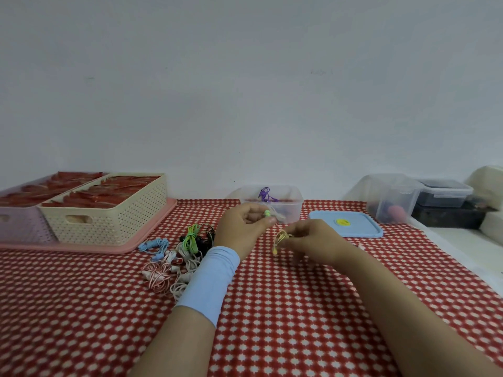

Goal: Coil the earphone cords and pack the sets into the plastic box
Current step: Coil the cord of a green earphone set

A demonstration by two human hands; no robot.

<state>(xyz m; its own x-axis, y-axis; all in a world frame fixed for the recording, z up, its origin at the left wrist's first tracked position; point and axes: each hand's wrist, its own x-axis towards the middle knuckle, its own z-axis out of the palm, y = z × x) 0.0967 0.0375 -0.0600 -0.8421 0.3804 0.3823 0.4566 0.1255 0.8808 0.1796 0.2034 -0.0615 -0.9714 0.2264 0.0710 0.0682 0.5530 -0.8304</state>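
Just above the worktop (pixel 272 308), whose red cloth is dotted with small white shapes, both hands work in front of the plastic box (pixel 295 202). The left hand (pixel 242 227), a smooth pale-blue band (pixel 209 278) round its wrist, has its grip pinched on a small rounded green earbud (pixel 267 213) between thumb and forefinger. The right hand (pixel 313 240) has its grip curled on a thin yellow cord (pixel 281 239) gathered into loose loops, one end dangling below. The box is clear, rectangular with rounded corners, and stands open near the wall; a purple set (pixel 265 194) pokes above its rim. Its flat blue lid (pixel 353 229) lies just to the right, a yellow disc in the middle. Left of the hands sprawls a heap of earphones (pixel 177 254), tangled in white, pink, blue, green and black. Further left, a cream perforated basket (pixel 109 213) sits on a pink tray (pixel 122 247).
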